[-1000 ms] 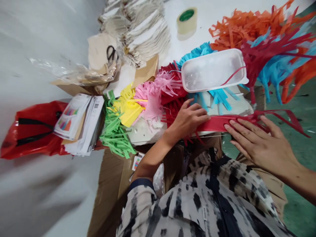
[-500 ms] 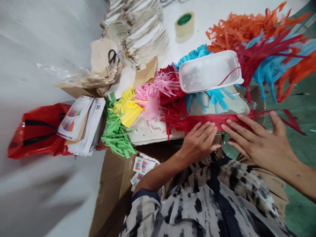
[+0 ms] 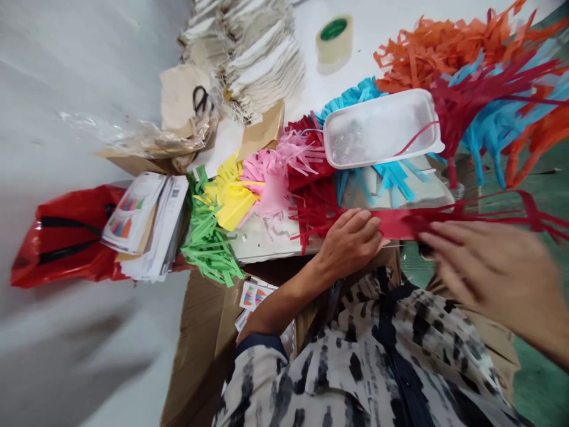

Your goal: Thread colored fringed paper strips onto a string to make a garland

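Note:
A dark red fringed paper strip (image 3: 395, 225) lies lengthwise along the table's front edge, its cut ends spreading to both sides. My left hand (image 3: 353, 240) is closed over its left part, fingers curled and pressed on the paper. At the strip's right part, my right hand (image 3: 493, 261) is smeared by motion, its fingertips at the paper; whether they pinch it cannot be made out. Loose red tails reach past the table edge on the right. Just behind the strip stands a white plastic tray (image 3: 382, 127) with small clear bits and one thin red strip.
Green (image 3: 208, 237), yellow (image 3: 233, 201) and pink fringes (image 3: 271, 178) lie to the left. Orange fringe (image 3: 435, 50) and blue fringe (image 3: 493, 124) pile up at right. Behind are a tape roll (image 3: 334, 44), stacked cloth (image 3: 262, 53), black-handled scissors (image 3: 200, 101) and printed cards (image 3: 137, 207).
My left hand has gone from lying flat to curling over the red paper. The right hand has slid rightward along the strip, and the red tails now stretch further right.

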The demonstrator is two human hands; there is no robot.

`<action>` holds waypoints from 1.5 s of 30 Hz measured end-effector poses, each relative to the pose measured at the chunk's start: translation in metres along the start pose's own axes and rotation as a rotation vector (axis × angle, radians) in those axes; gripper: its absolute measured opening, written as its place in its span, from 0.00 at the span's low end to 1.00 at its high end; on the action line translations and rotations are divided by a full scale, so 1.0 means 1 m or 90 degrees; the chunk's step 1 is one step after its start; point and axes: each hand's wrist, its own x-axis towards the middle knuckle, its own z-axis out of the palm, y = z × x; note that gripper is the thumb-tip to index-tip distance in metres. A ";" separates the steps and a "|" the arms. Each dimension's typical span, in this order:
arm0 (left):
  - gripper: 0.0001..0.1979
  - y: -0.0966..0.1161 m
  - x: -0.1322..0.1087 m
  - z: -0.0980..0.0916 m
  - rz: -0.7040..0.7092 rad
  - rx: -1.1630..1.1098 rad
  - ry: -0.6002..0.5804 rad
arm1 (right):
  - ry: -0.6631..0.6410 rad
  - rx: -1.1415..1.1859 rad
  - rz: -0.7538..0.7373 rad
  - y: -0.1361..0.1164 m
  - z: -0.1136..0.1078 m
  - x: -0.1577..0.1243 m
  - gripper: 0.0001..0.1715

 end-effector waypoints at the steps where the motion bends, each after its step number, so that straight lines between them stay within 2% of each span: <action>1: 0.09 0.001 0.002 0.001 0.015 0.010 0.003 | -0.012 -0.021 -0.048 -0.009 0.010 0.006 0.37; 3: 0.13 0.004 0.000 0.003 0.042 0.020 0.007 | -0.018 -0.047 -0.093 -0.015 0.028 0.012 0.40; 5: 0.19 0.007 -0.007 0.007 0.053 0.019 0.014 | -0.016 -0.057 -0.105 -0.008 0.038 0.009 0.41; 8: 0.21 0.012 -0.021 0.014 0.023 0.002 0.028 | -0.007 -0.044 -0.146 0.012 0.036 -0.004 0.38; 11: 0.15 0.013 -0.029 0.015 -0.044 -0.057 0.070 | 0.020 -0.021 -0.142 0.022 0.023 -0.007 0.29; 13: 0.12 0.012 -0.026 0.010 -0.117 -0.124 0.085 | 0.035 0.008 -0.093 0.022 0.015 0.000 0.18; 15: 0.10 0.010 -0.020 0.002 -0.186 -0.191 0.068 | 0.038 0.042 -0.041 0.019 0.009 0.009 0.10; 17: 0.11 0.008 -0.012 -0.005 -0.233 -0.223 0.044 | 0.037 0.052 -0.004 0.015 0.006 0.018 0.11; 20: 0.13 0.009 -0.003 -0.010 -0.301 -0.193 0.021 | 0.038 0.003 0.045 0.012 0.006 0.026 0.16; 25: 0.10 0.013 0.006 -0.001 -0.359 -0.100 0.011 | 0.007 -0.138 0.081 0.010 0.010 0.032 0.28; 30: 0.10 0.011 0.010 0.007 -0.343 -0.026 0.008 | -0.042 -0.230 0.095 0.007 0.012 0.040 0.33; 35: 0.12 0.008 0.013 0.007 -0.332 0.014 -0.022 | -0.064 -0.276 0.104 0.005 0.014 0.044 0.34; 37: 0.12 0.007 0.013 0.007 -0.334 0.024 -0.023 | -0.049 -0.289 0.114 0.003 0.015 0.042 0.33; 39: 0.08 0.008 0.014 0.008 -0.323 0.029 0.002 | 0.007 -0.303 0.132 0.001 0.017 0.037 0.29; 40: 0.06 0.009 0.014 0.009 -0.301 0.033 0.025 | 0.051 -0.303 0.135 0.000 0.019 0.033 0.25; 42: 0.09 0.011 0.015 0.012 -0.218 0.044 0.078 | 0.122 -0.272 0.091 -0.003 0.023 0.023 0.18; 43: 0.11 0.013 0.016 0.013 -0.164 0.050 0.101 | 0.129 -0.237 0.046 -0.005 0.025 0.017 0.21; 45: 0.11 0.016 0.016 0.015 -0.076 0.066 0.118 | 0.082 -0.150 -0.033 -0.008 0.030 0.005 0.37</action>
